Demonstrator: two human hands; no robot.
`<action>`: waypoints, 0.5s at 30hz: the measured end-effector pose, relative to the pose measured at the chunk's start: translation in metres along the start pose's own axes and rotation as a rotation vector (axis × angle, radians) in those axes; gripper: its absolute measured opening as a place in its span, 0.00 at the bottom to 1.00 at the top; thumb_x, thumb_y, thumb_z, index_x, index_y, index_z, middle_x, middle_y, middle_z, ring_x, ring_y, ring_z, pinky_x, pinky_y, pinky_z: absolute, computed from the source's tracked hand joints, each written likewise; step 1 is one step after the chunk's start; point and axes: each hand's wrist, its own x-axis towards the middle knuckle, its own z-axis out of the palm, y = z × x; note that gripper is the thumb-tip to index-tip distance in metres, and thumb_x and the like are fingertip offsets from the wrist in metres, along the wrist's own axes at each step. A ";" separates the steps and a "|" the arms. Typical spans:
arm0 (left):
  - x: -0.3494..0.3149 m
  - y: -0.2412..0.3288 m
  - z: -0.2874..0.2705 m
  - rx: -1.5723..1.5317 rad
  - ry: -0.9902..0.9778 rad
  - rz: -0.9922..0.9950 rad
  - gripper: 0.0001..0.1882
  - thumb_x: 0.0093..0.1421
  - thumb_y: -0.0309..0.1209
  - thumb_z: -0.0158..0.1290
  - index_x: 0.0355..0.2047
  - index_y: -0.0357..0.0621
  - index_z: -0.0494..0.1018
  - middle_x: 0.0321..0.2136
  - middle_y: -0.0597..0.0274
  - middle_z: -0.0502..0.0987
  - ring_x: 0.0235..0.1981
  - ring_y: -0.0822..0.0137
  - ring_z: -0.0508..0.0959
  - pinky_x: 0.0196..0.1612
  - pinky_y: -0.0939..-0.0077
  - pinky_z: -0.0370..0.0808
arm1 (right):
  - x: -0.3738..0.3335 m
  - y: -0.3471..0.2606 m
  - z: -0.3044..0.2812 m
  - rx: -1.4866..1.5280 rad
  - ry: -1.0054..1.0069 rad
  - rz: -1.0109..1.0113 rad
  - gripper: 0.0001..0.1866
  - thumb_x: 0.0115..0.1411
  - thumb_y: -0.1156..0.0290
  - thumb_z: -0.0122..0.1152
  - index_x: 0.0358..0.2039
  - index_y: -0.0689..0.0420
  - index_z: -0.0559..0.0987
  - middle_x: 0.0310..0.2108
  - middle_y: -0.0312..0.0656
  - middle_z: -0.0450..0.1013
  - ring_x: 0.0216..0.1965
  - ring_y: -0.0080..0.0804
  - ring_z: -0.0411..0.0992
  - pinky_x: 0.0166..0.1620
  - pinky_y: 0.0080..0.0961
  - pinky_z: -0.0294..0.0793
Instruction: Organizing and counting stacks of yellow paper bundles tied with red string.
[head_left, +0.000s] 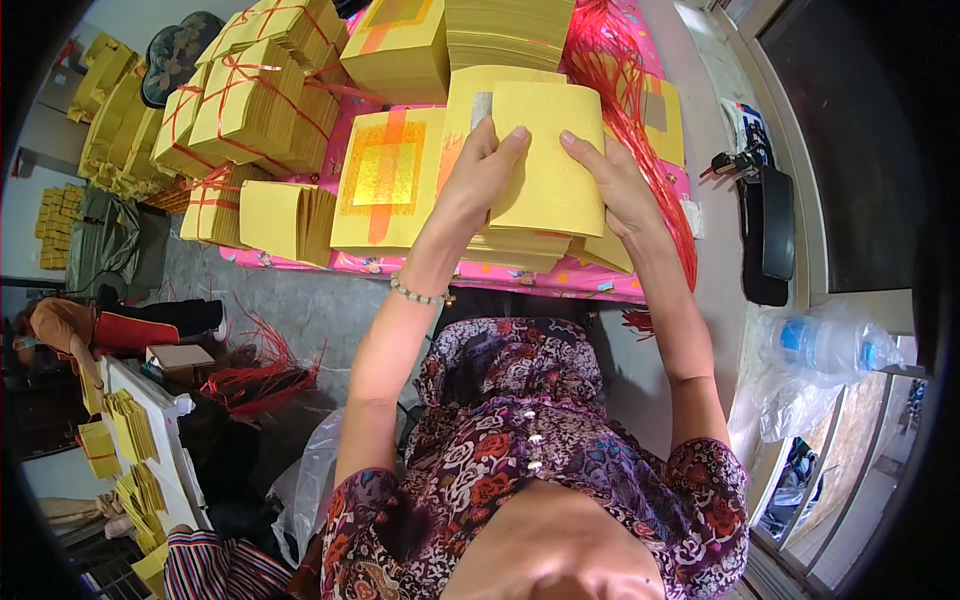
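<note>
The person's left hand (478, 180) and right hand (618, 187) clamp thumbs and fingers on a rectangular yellow paper bundle (550, 175).

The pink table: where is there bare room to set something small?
Only narrow strips of the table are bare: between the red-tied bundles and the foil-faced stack, and along the front edge. The middle is crowded: the left hand and right hand hold yellow paper there. Red strands crowd the right. Freer: grey floor beyond the front edge, leftward.
</note>
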 end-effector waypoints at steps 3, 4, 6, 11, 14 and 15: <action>-0.001 0.001 0.001 0.004 0.016 -0.027 0.21 0.66 0.31 0.45 0.56 0.33 0.62 0.46 0.58 0.74 0.44 0.71 0.74 0.46 0.77 0.71 | 0.000 0.001 -0.001 -0.005 0.012 -0.001 0.20 0.61 0.67 0.58 0.49 0.67 0.69 0.42 0.46 0.74 0.40 0.29 0.76 0.42 0.24 0.77; 0.000 0.001 0.001 0.018 0.020 -0.030 0.21 0.66 0.31 0.45 0.56 0.34 0.61 0.46 0.58 0.74 0.44 0.71 0.74 0.46 0.77 0.71 | 0.000 0.001 -0.001 0.002 0.001 -0.002 0.21 0.61 0.68 0.58 0.50 0.66 0.69 0.43 0.46 0.74 0.41 0.29 0.75 0.43 0.24 0.77; 0.000 0.000 0.002 0.032 0.024 -0.031 0.21 0.66 0.31 0.45 0.56 0.34 0.61 0.46 0.58 0.74 0.44 0.71 0.74 0.46 0.77 0.71 | -0.001 0.000 -0.001 0.008 -0.011 -0.006 0.21 0.61 0.68 0.58 0.51 0.66 0.68 0.44 0.46 0.73 0.41 0.28 0.75 0.43 0.24 0.76; -0.011 -0.005 0.006 0.138 -0.009 0.328 0.20 0.67 0.27 0.41 0.57 0.34 0.55 0.46 0.56 0.71 0.46 0.70 0.71 0.48 0.76 0.70 | -0.013 -0.005 0.006 -0.082 -0.014 -0.195 0.22 0.61 0.70 0.58 0.53 0.63 0.66 0.47 0.42 0.71 0.46 0.25 0.71 0.48 0.24 0.72; -0.018 -0.006 0.009 0.170 -0.029 0.386 0.21 0.67 0.28 0.41 0.59 0.34 0.54 0.47 0.56 0.70 0.47 0.72 0.70 0.49 0.77 0.69 | -0.019 -0.004 0.003 -0.143 -0.030 -0.275 0.22 0.61 0.70 0.58 0.53 0.63 0.66 0.46 0.41 0.72 0.45 0.24 0.71 0.48 0.23 0.72; -0.020 -0.006 0.010 0.171 -0.032 0.389 0.21 0.67 0.28 0.41 0.59 0.34 0.54 0.47 0.56 0.70 0.47 0.72 0.70 0.49 0.77 0.69 | -0.022 -0.006 0.002 -0.143 -0.029 -0.279 0.22 0.61 0.70 0.58 0.53 0.63 0.66 0.46 0.41 0.72 0.45 0.24 0.71 0.48 0.23 0.72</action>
